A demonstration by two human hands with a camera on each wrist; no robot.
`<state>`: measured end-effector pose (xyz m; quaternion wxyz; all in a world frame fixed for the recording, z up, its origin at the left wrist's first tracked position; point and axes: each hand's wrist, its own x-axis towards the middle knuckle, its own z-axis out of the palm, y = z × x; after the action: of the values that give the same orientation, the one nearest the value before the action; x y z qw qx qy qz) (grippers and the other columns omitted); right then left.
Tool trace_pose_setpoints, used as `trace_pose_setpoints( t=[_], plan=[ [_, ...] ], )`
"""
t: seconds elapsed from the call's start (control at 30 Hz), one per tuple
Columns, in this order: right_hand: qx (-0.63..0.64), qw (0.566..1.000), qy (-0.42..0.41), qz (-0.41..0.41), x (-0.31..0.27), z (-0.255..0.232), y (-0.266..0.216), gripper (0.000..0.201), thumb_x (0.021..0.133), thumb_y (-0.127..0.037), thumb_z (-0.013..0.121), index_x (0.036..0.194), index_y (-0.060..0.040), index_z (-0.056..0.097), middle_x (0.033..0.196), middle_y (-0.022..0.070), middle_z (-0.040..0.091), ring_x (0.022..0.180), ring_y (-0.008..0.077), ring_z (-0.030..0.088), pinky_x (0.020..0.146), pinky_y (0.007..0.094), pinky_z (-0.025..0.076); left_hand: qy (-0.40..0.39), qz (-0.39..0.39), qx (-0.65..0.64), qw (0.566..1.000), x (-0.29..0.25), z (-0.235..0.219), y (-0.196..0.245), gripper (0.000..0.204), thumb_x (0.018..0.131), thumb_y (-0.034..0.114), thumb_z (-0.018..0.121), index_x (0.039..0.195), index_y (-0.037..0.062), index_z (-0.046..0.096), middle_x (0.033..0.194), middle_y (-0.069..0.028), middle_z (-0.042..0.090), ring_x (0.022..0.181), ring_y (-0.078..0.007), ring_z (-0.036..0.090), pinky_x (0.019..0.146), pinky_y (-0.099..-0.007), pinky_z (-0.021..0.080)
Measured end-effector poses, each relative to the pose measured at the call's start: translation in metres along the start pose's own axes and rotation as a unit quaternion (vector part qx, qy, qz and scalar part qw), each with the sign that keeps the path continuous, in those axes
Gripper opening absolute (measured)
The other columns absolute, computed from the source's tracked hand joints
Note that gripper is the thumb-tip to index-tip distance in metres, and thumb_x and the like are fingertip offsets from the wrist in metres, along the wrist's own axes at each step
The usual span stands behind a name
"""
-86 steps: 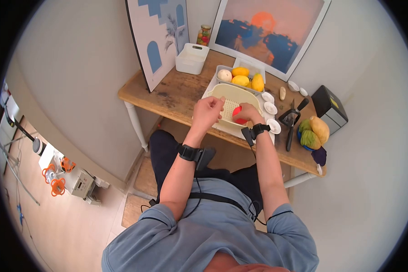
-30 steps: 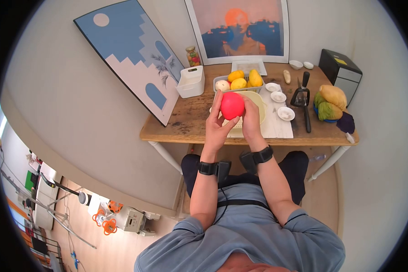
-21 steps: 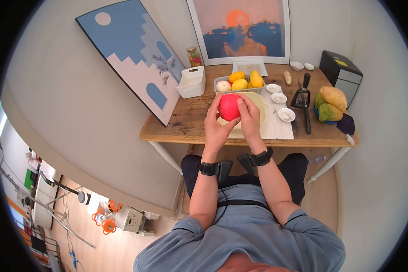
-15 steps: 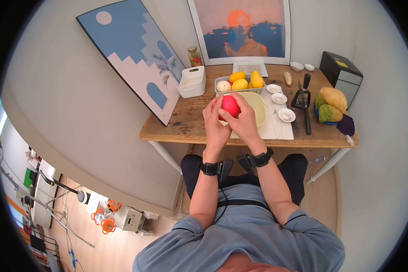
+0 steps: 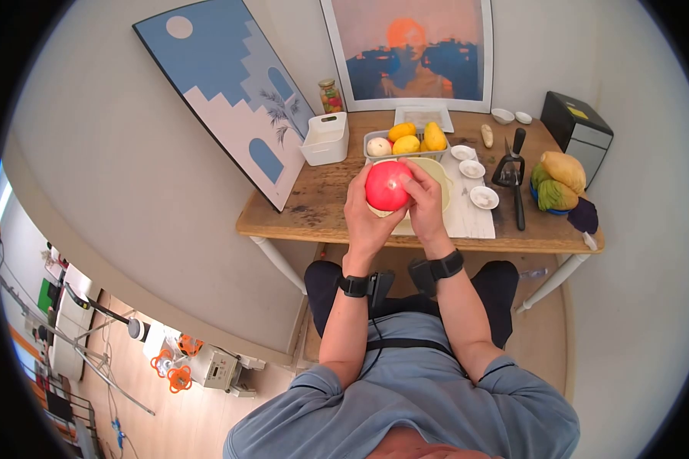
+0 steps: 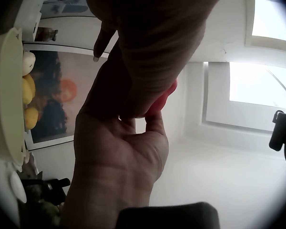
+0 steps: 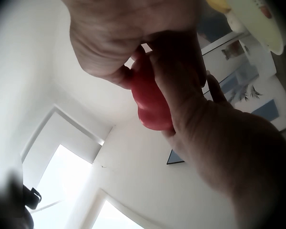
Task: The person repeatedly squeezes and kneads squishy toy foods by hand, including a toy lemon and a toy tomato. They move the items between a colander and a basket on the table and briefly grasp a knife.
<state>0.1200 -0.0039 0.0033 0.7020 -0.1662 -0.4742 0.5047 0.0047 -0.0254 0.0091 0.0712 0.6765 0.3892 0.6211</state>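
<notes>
Both hands hold a red tomato [image 5: 386,186] up in front of the body, above the table's front edge. A pale spot on its skin faces the head camera. My left hand [image 5: 364,222] cups its left side and underside. My right hand [image 5: 429,210] grips the right side, thumb and fingers on the skin. In the right wrist view the tomato [image 7: 150,98] shows its lobed side between the hands; in the left wrist view they mostly hide it. Behind the hands a pale yellow colander [image 5: 439,176] sits on a white board [image 5: 475,222], partly covered by them.
A grey basket [image 5: 406,156] of yellow fruits and a round white one stands behind the colander. Small white dishes [image 5: 484,197] line its right. Further right lie black-handled tools [image 5: 519,203] and a blue bowl [image 5: 551,208] of produce. A white bin [image 5: 325,141] is at left.
The tomato has risen from the colander, where the right hand held it earlier. Since half a second ago the hands have turned it, bringing its pale spot into view.
</notes>
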Motion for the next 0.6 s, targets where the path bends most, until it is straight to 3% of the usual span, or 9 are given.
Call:
trace_pose_setpoints(
  t=[0.13, 0.2, 0.23, 0.3, 0.33, 0.4, 0.53, 0.6],
  plan=[
    [-0.046, 0.998, -0.029, -0.037, -0.001, 0.002, -0.003, 0.050, 0.088, -0.017, 0.063, 0.128, 0.0090, 0.049, 0.115, 0.0134, 0.060, 0.103, 0.0147, 0.057, 0.089, 0.0277, 0.046, 0.017, 0.024, -0.021, 0.999, 0.000, -0.003, -0.004, 0.078, 0.058, 0.005, 0.083, 0.127, 0.0019, 0.048, 0.124, -0.0158, 0.055, 0.112, -0.0273, 0.057, 0.094, -0.0364, 0.048],
    [-0.123, 0.990, -0.049, -0.048, -0.004, 0.003, -0.008, 0.061, 0.083, -0.023, 0.071, 0.129, 0.0085, 0.047, 0.119, 0.0146, 0.058, 0.105, 0.0185, 0.057, 0.091, 0.0306, 0.046, 0.025, 0.043, -0.023, 0.998, 0.000, -0.003, -0.002, 0.076, 0.058, 0.004, 0.083, 0.126, 0.0025, 0.050, 0.122, -0.0160, 0.056, 0.111, -0.0283, 0.057, 0.093, -0.0370, 0.048],
    [-0.124, 0.990, -0.050, -0.048, -0.004, 0.002, -0.008, 0.061, 0.083, -0.023, 0.071, 0.129, 0.0085, 0.047, 0.119, 0.0146, 0.058, 0.105, 0.0185, 0.057, 0.091, 0.0306, 0.046, 0.034, 0.057, -0.006, 0.998, 0.000, -0.003, 0.001, 0.073, 0.058, 0.000, 0.079, 0.126, 0.0042, 0.050, 0.122, -0.0163, 0.055, 0.109, -0.0320, 0.057, 0.091, -0.0385, 0.049],
    [-0.261, 0.958, -0.067, -0.094, -0.002, 0.003, -0.010, 0.072, 0.076, -0.029, 0.078, 0.129, 0.0074, 0.046, 0.120, 0.0157, 0.057, 0.107, 0.0223, 0.057, 0.092, 0.0325, 0.046, 0.044, 0.071, 0.014, 0.996, 0.001, -0.002, 0.001, 0.072, 0.059, -0.003, 0.075, 0.125, 0.0060, 0.051, 0.121, -0.0165, 0.054, 0.107, -0.0358, 0.057, 0.089, -0.0400, 0.049],
    [-0.260, 0.959, -0.068, -0.094, -0.002, 0.006, -0.011, 0.072, 0.076, -0.029, 0.078, 0.129, 0.0074, 0.046, 0.120, 0.0157, 0.057, 0.107, 0.0223, 0.057, 0.092, 0.0325, 0.046, 0.045, 0.071, 0.023, 0.996, 0.001, -0.001, -0.002, 0.071, 0.059, -0.005, 0.074, 0.125, 0.0062, 0.051, 0.121, -0.0164, 0.053, 0.108, -0.0363, 0.056, 0.089, -0.0406, 0.049],
    [-0.421, 0.878, -0.056, -0.220, -0.004, 0.012, -0.014, 0.074, 0.073, -0.029, 0.080, 0.128, 0.0066, 0.047, 0.118, 0.0166, 0.058, 0.107, 0.0246, 0.057, 0.092, 0.0332, 0.046, 0.044, 0.071, 0.030, 0.996, 0.001, 0.000, -0.005, 0.070, 0.060, -0.007, 0.072, 0.125, 0.0064, 0.051, 0.121, -0.0162, 0.053, 0.109, -0.0369, 0.055, 0.089, -0.0412, 0.049],
    [-0.365, 0.917, -0.047, -0.156, -0.004, 0.008, -0.007, 0.071, 0.073, -0.024, 0.079, 0.128, 0.0075, 0.047, 0.117, 0.0149, 0.058, 0.105, 0.0237, 0.058, 0.091, 0.0318, 0.047, 0.010, 0.088, 0.066, 0.994, 0.002, -0.004, -0.002, 0.071, 0.062, -0.008, 0.073, 0.127, 0.0058, 0.049, 0.124, -0.0150, 0.052, 0.112, -0.0334, 0.054, 0.091, -0.0383, 0.048],
    [-0.194, 0.978, -0.006, -0.075, -0.003, 0.006, -0.001, 0.063, 0.077, -0.024, 0.073, 0.127, 0.0073, 0.048, 0.115, 0.0129, 0.058, 0.101, 0.0218, 0.060, 0.088, 0.0301, 0.048, -0.002, 0.088, 0.068, 0.994, 0.002, -0.004, 0.000, 0.072, 0.063, -0.008, 0.074, 0.129, 0.0062, 0.048, 0.125, -0.0144, 0.051, 0.113, -0.0328, 0.053, 0.092, -0.0377, 0.048]
  ],
)
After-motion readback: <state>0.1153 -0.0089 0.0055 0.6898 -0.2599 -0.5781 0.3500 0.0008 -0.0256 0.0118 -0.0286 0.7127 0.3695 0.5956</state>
